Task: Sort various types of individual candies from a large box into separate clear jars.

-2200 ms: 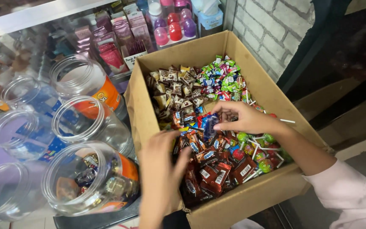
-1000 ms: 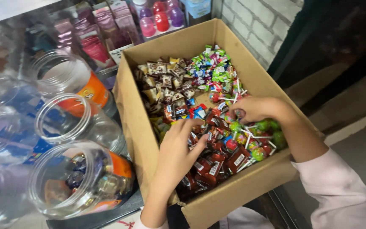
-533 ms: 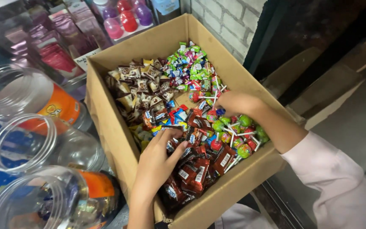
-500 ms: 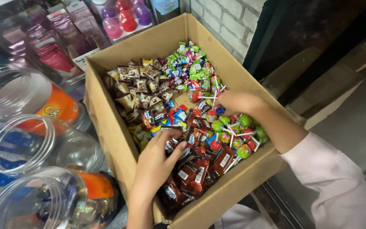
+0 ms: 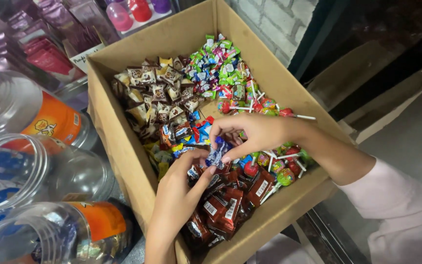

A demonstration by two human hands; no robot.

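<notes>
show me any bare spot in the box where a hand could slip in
Little: the cardboard box is packed with sweets. Only the bare inner wall above the brown wrappers shows. Most crowded around both hands, left hand and right hand.

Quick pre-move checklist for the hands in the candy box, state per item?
1. Right hand pinches the small blue-wrapped candy: ok.
2. Left hand sits beside that candy, fingertips touching it: ok.
3. Brown cardboard box open, flaps out of the way: ok.
4. Candies sorted in patches, brown wrappers at the back, green wrappers in the far corner, dark red packets near: ok.
5. Clear plastic jar with orange label has an open mouth: ok.
6. How many candies are in the pinch: cannot tell.
</notes>
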